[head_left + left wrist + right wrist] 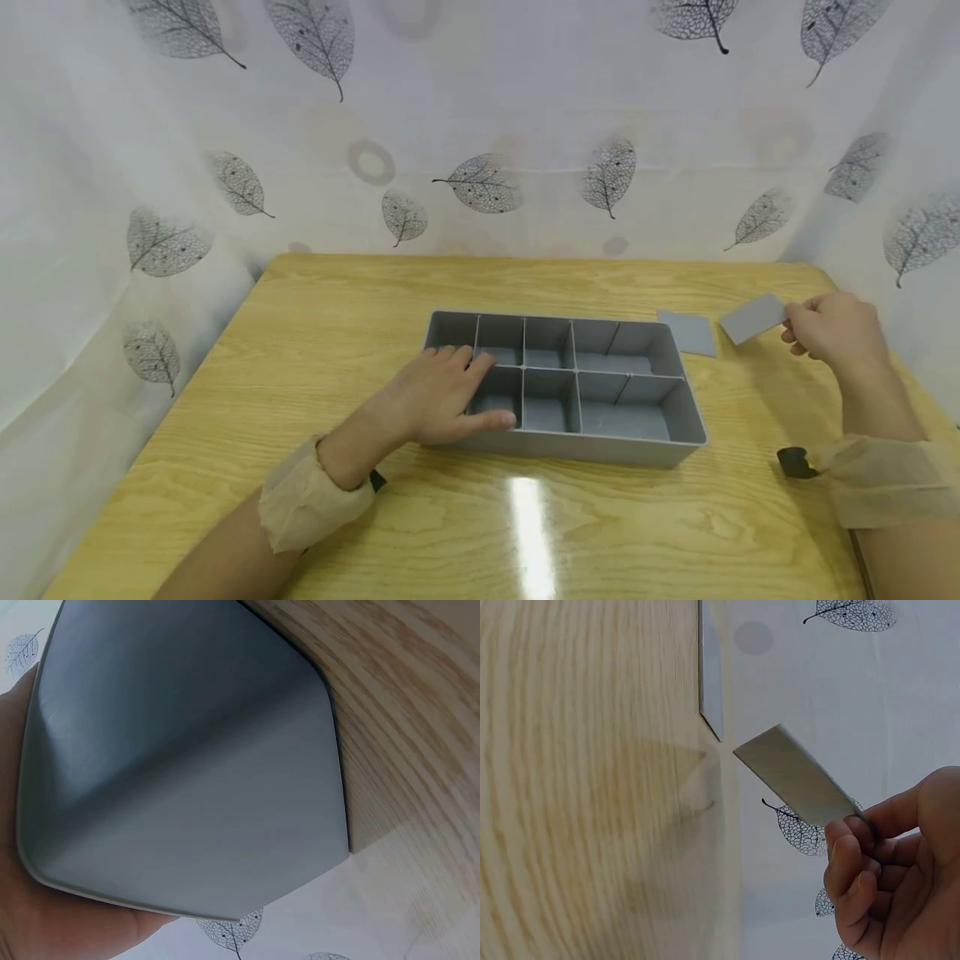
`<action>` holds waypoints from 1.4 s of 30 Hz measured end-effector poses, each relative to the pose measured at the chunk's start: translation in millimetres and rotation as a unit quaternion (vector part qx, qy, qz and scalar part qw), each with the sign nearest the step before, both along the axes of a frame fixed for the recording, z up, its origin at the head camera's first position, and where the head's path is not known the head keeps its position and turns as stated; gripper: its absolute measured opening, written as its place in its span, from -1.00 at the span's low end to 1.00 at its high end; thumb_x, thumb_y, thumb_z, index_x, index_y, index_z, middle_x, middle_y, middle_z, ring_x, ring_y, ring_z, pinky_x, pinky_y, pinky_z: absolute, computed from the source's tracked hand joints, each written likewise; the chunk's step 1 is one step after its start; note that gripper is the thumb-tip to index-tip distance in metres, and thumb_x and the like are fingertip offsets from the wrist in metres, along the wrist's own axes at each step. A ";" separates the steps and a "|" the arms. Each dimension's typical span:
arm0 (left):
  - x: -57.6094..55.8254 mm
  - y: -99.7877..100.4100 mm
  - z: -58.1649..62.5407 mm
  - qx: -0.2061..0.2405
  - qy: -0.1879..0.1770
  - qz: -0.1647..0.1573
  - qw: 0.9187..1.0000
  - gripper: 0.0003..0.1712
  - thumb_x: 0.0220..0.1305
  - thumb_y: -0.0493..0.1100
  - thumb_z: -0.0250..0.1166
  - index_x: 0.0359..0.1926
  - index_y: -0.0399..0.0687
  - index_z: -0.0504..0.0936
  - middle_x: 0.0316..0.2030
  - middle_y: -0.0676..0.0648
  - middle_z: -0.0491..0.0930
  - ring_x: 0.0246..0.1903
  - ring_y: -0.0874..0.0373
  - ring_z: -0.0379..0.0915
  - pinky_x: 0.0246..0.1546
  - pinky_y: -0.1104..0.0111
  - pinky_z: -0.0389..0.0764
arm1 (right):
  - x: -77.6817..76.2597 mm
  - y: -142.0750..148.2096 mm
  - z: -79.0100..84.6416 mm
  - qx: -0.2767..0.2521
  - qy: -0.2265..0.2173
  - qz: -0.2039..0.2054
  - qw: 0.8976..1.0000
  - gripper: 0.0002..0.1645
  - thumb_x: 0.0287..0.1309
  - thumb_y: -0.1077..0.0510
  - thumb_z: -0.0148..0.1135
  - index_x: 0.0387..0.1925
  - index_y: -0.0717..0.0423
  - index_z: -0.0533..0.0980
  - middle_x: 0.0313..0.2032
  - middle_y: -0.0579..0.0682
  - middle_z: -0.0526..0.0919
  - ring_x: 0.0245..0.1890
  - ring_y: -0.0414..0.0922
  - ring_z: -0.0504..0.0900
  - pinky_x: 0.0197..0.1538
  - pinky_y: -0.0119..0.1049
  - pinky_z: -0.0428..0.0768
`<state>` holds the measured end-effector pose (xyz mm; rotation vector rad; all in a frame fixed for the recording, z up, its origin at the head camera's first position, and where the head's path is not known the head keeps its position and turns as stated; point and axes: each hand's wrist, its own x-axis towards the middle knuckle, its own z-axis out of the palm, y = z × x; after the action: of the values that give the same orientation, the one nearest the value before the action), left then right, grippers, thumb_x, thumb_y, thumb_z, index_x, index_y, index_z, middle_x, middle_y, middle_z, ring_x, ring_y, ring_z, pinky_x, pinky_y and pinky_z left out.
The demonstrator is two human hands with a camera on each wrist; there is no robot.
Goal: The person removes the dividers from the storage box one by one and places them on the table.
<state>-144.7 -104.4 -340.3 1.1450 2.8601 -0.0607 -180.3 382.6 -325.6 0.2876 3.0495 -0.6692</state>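
Observation:
A long grey compartment box (577,446) stands on the table, split by thin dividers into two rows. My left hand (444,398) rests over its left end, thumb stretched along the front side and fingers laid across the left compartments. The left wrist view shows the box's plain end wall (225,795) close up, with part of the palm beside the rim. To the right of the box, my right hand (840,331) pinches a flat grey rectangular divider plate (752,318) by one end, tilted above the table. The right wrist view shows thumb and fingertips gripping that plate (795,776).
A second grey plate (692,335) lies flat against the box's right back corner. The wooden table (322,333) reaches back to a white curtain (517,92) printed with leaves. Light glares on the table in front of the box.

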 end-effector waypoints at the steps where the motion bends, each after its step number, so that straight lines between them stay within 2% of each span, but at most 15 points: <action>1: -0.2 0.4 -0.2 0.000 0.002 0.000 1.000 0.09 0.09 0.64 -0.46 0.29 -0.07 0.20 -0.01 -0.13 0.44 -0.05 0.00 0.35 -0.02 0.13 0.40 | 0.1 2.8 -2.1 -0.005 -0.008 0.002 1.000 -0.40 0.31 -0.03 -0.30 -0.20 0.38 0.52 -0.55 -0.04 0.64 -0.53 -0.07 0.56 -0.49 -0.19 0.49; 4: -0.6 1.5 0.1 -0.001 0.007 -0.001 1.000 0.08 0.08 0.64 -0.46 0.28 -0.06 0.21 -0.02 -0.12 0.44 -0.05 0.00 0.36 -0.02 0.13 0.39 | 0.1 6.9 -5.2 -0.012 -0.027 0.012 1.000 -0.39 0.32 -0.03 -0.31 -0.20 0.40 0.51 -0.53 -0.04 0.64 -0.52 -0.08 0.57 -0.49 -0.21 0.49; 7: -0.5 1.9 0.4 -0.001 0.009 0.000 1.000 0.07 0.09 0.64 -0.44 0.28 -0.06 0.21 -0.04 -0.11 0.45 -0.08 0.02 0.37 -0.04 0.15 0.40 | -0.5 9.5 -6.0 -0.002 -0.049 0.027 0.998 -0.45 0.28 0.01 -0.28 -0.34 0.32 0.56 -0.57 -0.06 0.62 -0.53 -0.06 0.55 -0.49 -0.21 0.45; 11: -0.2 1.5 -0.5 -0.001 0.008 -0.001 1.000 0.06 0.10 0.63 -0.43 0.27 -0.07 0.21 -0.06 -0.10 0.45 -0.11 0.03 0.37 -0.07 0.16 0.42 | -2.0 17.0 -8.5 0.033 -0.094 0.071 0.993 -0.56 0.15 0.12 -0.20 -0.56 0.18 0.58 -0.62 -0.10 0.59 -0.57 -0.06 0.53 -0.45 -0.12 0.46; 15: 0.2 1.0 -1.0 -0.004 0.007 0.000 1.000 0.07 0.09 0.63 -0.43 0.28 -0.07 0.21 -0.04 -0.11 0.45 -0.08 0.02 0.37 -0.05 0.16 0.41 | -3.3 27.3 -12.9 0.060 -0.148 0.100 0.982 -0.62 0.09 0.12 -0.15 -0.59 0.16 0.55 -0.63 -0.12 0.59 -0.59 -0.11 0.56 -0.31 0.06 0.50; 19: 0.3 1.0 -0.7 -0.006 0.003 0.003 1.000 0.08 0.09 0.63 -0.45 0.30 -0.07 0.19 0.00 -0.13 0.43 -0.05 0.00 0.36 -0.02 0.14 0.40 | -4.4 33.1 -13.8 0.068 -0.168 0.103 0.978 -0.60 0.13 0.09 -0.18 -0.57 0.17 0.53 -0.63 -0.12 0.59 -0.59 -0.12 0.56 -0.27 0.11 0.48; 24: 0.7 0.7 0.4 -0.007 -0.001 0.005 1.000 0.09 0.09 0.64 -0.46 0.31 -0.07 0.19 0.02 -0.13 0.43 -0.01 0.01 0.35 0.01 0.13 0.38 | -4.2 25.8 -8.7 0.066 -0.143 0.120 0.980 -0.54 0.21 0.07 -0.20 -0.46 0.25 0.57 -0.58 -0.11 0.61 -0.59 -0.13 0.55 -0.31 0.05 0.50; 30: 0.7 0.9 0.9 -0.008 0.001 0.002 1.000 0.09 0.09 0.64 -0.47 0.30 -0.07 0.19 0.00 -0.12 0.44 -0.01 0.01 0.35 0.02 0.13 0.38 | -0.5 -7.1 7.2 0.059 -0.107 0.137 0.983 -0.42 0.35 -0.05 -0.27 -0.33 0.27 0.58 -0.50 -0.08 0.63 -0.54 -0.15 0.56 -0.29 0.04 0.50; 33: 0.5 1.1 1.3 -0.007 0.003 0.001 1.000 0.09 0.09 0.64 -0.46 0.30 -0.08 0.19 0.00 -0.13 0.44 -0.02 0.00 0.35 0.01 0.13 0.39 | 5.9 -34.7 20.1 0.060 -0.063 0.143 0.986 -0.39 0.36 -0.13 -0.28 -0.40 0.18 0.58 -0.52 -0.09 0.61 -0.55 -0.14 0.53 -0.34 -0.02 0.48; 37: 0.3 1.1 1.2 -0.005 0.004 0.000 1.000 0.07 0.10 0.63 -0.43 0.30 -0.08 0.20 -0.01 -0.13 0.44 -0.02 0.00 0.36 0.01 0.12 0.39 | 21.1 -77.4 36.3 0.059 0.005 0.160 0.985 -0.44 0.34 -0.12 -0.26 -0.58 0.05 0.51 -0.60 -0.10 0.54 -0.62 -0.12 0.44 -0.50 -0.17 0.39; 40: 0.5 1.0 1.2 -0.004 0.002 0.000 1.000 0.07 0.11 0.62 -0.42 0.30 -0.08 0.20 -0.01 -0.13 0.44 -0.03 0.00 0.36 0.01 0.12 0.39 | 35.4 -109.8 41.6 0.066 0.067 0.183 0.979 -0.48 0.33 -0.09 -0.19 -0.69 0.01 0.39 -0.72 -0.11 0.40 -0.69 -0.14 0.32 -0.57 -0.22 0.30; 42: 0.4 1.0 1.0 -0.003 0.002 -0.001 1.000 0.07 0.11 0.62 -0.42 0.30 -0.08 0.20 -0.01 -0.13 0.44 -0.03 -0.01 0.36 0.01 0.12 0.39 | 44.5 -129.4 41.7 0.074 0.107 0.211 0.969 -0.50 0.33 -0.07 -0.12 -0.72 -0.02 0.35 -0.76 -0.14 0.31 -0.73 -0.18 0.26 -0.59 -0.24 0.27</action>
<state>-144.2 -103.4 -339.3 1.1471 2.8600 -0.0729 -135.8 253.2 -283.9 -0.4567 3.2007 -0.4727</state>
